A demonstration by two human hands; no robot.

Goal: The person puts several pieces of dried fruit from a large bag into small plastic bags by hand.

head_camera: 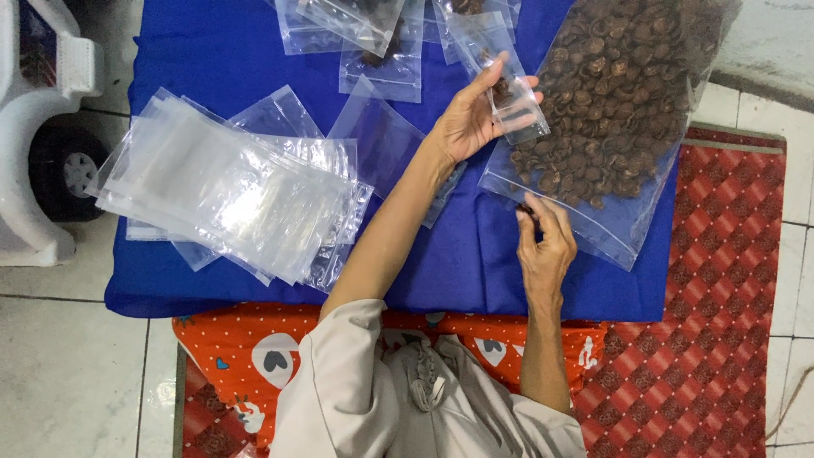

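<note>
While the left hand point(475, 114) held a small clear bag point(509, 93) upright by its lower part, thumb on the near face and fingers behind it, a few brown pieces sat inside that bag. It was above the blue cloth point(212, 51), just left of the big bag of shells point(615, 110), which lay on the right part of the cloth with its open mouth toward the near edge. The right hand point(544, 246) hovered at that mouth, fingertips pressed together on a dark piece point(526, 209). Far of the left hand lay several filled small bags point(373, 42). To the left, a loose stack of empty bags point(229, 187) fanned across the cloth, one flat bag partly under the left forearm. The cloth covered a low table. On the near side showed an orange patterned cloth point(254, 356), on the right a red checked mat point(729, 297), and at the far left a white plastic toy car point(34, 127) on the tiled floor point(68, 373).
</note>
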